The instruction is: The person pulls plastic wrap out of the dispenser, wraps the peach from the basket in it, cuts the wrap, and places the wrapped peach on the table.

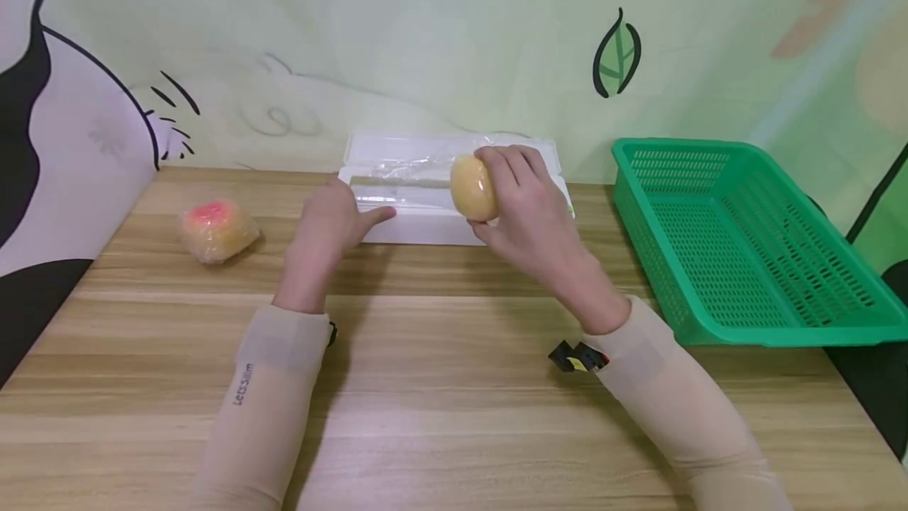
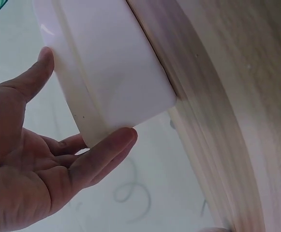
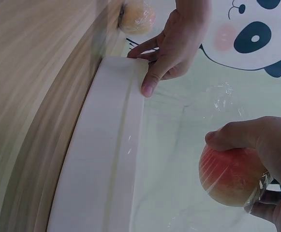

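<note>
A long white cling film box (image 1: 440, 225) lies across the table near the wall, its lid raised at the back. My left hand (image 1: 329, 215) holds the box's left end, thumb along the top edge and fingers at the end face (image 2: 101, 154). Over the right part of the box, my right hand (image 1: 528, 203) grips a round red-and-yellow fruit (image 3: 229, 176) with shiny clear film on it. In the head view only the fruit's yellow side (image 1: 473, 188) shows. Loose clear film (image 1: 411, 168) lies crumpled over the open box beside the fruit.
Another fruit (image 1: 218, 231), red on top and wrapped in clear film, sits on the table at the left. A green plastic basket (image 1: 738, 333) with slotted walls stands at the right. Behind the table rises a wall covering with printed drawings (image 1: 454, 46).
</note>
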Tool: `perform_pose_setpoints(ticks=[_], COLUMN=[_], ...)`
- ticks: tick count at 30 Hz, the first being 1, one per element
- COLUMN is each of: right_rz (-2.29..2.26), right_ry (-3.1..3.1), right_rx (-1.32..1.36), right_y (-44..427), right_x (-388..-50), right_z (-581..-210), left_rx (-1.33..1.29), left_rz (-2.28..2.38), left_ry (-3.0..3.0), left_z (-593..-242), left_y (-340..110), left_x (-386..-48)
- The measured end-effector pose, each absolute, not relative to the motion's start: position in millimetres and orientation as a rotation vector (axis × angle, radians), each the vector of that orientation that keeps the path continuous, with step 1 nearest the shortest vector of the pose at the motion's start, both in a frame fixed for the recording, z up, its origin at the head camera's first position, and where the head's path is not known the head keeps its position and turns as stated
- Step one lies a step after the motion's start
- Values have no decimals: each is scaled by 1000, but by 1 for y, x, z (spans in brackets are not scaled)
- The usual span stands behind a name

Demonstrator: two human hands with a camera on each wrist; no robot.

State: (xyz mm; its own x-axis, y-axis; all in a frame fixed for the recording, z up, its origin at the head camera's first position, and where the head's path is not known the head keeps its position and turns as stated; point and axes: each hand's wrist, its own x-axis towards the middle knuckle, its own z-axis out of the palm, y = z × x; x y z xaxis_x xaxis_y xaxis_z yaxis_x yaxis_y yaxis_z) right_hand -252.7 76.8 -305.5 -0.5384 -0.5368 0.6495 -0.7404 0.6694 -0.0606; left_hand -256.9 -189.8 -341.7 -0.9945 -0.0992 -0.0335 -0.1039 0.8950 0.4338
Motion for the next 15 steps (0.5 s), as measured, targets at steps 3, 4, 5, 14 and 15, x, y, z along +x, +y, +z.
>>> perform_pose_setpoints(ticks=[3,4,5,14,15], right_rz=[440,440,440,421,423], right_ry=[-2235,-2221,-2209,-2127,-2119], right_rx=[985,987,987,996,995], right_y=[78,79,79,86,86], right_x=[-249,-248,-246,-236,-235], right_z=[-304,-304,-303,-297,-296], left_rx=[-163,-163,-164,-184,-182], left_rz=[698,700,700,687,679], left_ry=[3051,3053,3053,3045,3045], left_z=[-342,-342,-342,-343,-343], left_y=[-189,-189,-189,-189,-188], left_x=[-257,-257,-257,-257,-257])
